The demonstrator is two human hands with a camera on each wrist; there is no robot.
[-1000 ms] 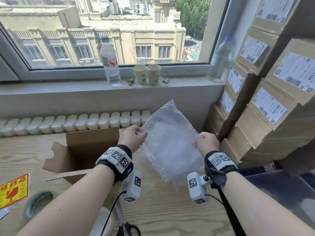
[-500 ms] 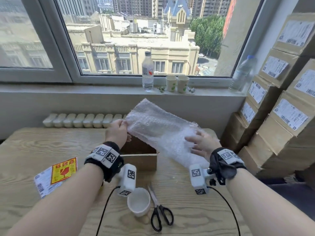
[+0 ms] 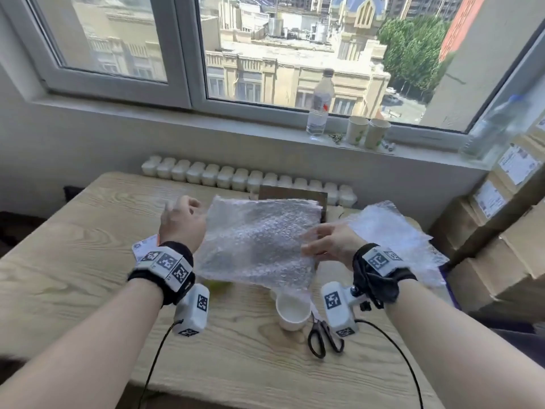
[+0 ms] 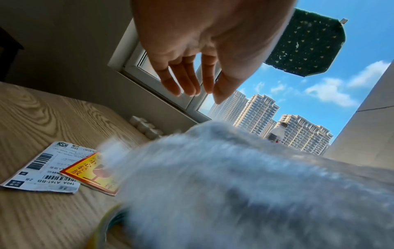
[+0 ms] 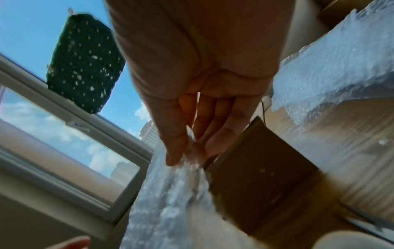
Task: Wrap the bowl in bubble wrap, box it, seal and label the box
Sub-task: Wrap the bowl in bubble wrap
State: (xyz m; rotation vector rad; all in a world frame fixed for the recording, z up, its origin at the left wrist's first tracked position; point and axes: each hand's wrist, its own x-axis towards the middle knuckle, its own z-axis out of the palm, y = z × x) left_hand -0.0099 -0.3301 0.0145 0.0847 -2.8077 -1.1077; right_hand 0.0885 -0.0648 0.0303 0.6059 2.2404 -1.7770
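Note:
A sheet of bubble wrap lies spread over the open cardboard box, of which only a back flap shows. My left hand hovers just left of the sheet with straight fingers and holds nothing. My right hand pinches the sheet's right edge between thumb and fingers. The small white bowl stands upright on the table in front of the sheet, between my wrists. A shipping label and a red-and-yellow fragile sticker lie left of the sheet.
Black scissors lie right of the bowl. A tape roll peeks from under the sheet's near left corner. More bubble wrap is piled at the right. Labelled boxes are stacked at the far right. A bottle and cups stand on the sill.
The sheet has come down from a raised hold and now lies flat over the box. My left hand has let go of it and moved left. My right hand now pinches its edge.

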